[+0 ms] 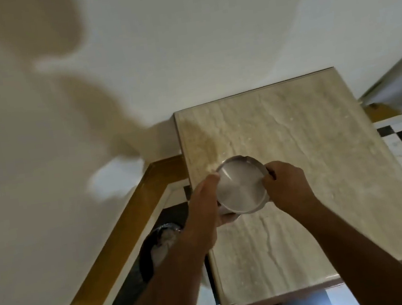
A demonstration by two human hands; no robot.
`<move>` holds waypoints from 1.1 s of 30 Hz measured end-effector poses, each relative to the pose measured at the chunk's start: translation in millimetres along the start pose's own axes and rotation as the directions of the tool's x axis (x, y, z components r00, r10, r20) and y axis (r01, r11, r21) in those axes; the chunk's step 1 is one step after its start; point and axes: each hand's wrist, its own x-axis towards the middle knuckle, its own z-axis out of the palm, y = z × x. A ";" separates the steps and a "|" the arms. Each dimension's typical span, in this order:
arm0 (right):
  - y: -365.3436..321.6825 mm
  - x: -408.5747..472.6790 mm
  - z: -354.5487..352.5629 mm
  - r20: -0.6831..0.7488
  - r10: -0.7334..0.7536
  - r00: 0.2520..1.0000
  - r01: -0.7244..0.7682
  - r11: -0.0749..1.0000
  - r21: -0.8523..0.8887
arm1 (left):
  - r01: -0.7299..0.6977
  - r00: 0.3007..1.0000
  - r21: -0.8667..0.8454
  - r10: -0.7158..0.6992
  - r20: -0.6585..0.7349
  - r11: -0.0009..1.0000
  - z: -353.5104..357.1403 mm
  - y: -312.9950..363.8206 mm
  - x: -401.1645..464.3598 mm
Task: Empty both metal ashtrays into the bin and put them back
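While both hands (pixel 246 192) grip the ashtray (pixel 241 185), table (pixel 324 161) edges lie clear.

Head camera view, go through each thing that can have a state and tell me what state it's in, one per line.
Metal ashtray: held over the table, tilted, inside looks empty.
Second ashtray: possibly beneath the first, mostly hidden; cannot tell.
Left hand: gripping the ashtray's left side.
Right hand: gripping the ashtray's right rim.
Bin: on the floor left of the table, open, dark liner.
Table: top bare.
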 end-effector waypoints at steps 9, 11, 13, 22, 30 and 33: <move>102.2 26.6 -11.0 -0.002 0.161 0.987 -0.161 0.987 -0.025 | 0.096 0.995 0.002 -0.096 0.024 0.995 94.1 -54.1 21.9; 113.9 34.3 -11.1 0.004 0.184 0.983 -0.184 0.983 -0.019 | 0.085 0.996 0.017 -0.085 0.038 0.996 106.0 -60.7 30.4; 120.3 43.0 -10.0 0.007 0.194 0.981 -0.194 0.981 -0.017 | 0.072 0.996 0.038 -0.074 0.045 0.997 112.3 -63.9 39.8; 128.1 70.2 7.2 0.041 0.219 0.975 -0.215 0.973 -0.088 | 0.082 0.995 0.058 -0.078 -0.068 0.995 126.0 -83.3 70.8; 126.7 67.3 12.3 0.016 0.196 0.980 -0.195 0.979 -0.065 | 0.116 0.987 0.156 -0.096 -0.130 0.981 128.5 -82.3 73.0; 123.0 56.1 7.5 0.010 0.169 0.985 -0.170 0.985 0.032 | 0.076 0.989 0.271 -0.038 -0.143 0.959 127.7 -81.3 67.0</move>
